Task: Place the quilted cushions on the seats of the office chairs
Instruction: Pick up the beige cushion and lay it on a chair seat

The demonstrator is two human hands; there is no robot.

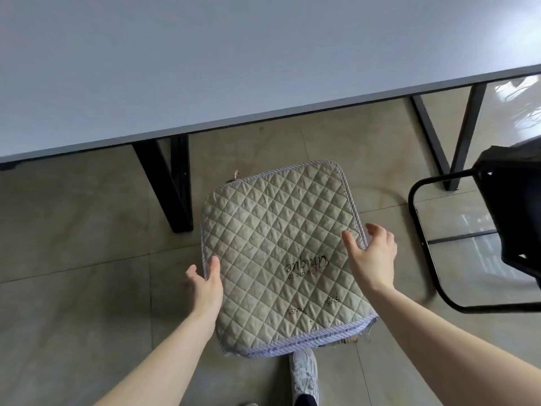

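Tiled floor (73, 244), office chair (515, 206) partly off-frame

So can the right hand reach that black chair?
Probably yes: nothing stands between the right hand and the black chair beside it, though that hand is holding the cushion now.

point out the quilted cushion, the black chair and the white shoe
quilted cushion (278, 247), head view, middle of its top
black chair (521, 200), head view, its dark body
white shoe (304, 375), head view, the laces

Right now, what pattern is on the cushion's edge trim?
Thin blue-and-white stripes along the cushion trim; the head view shows it.
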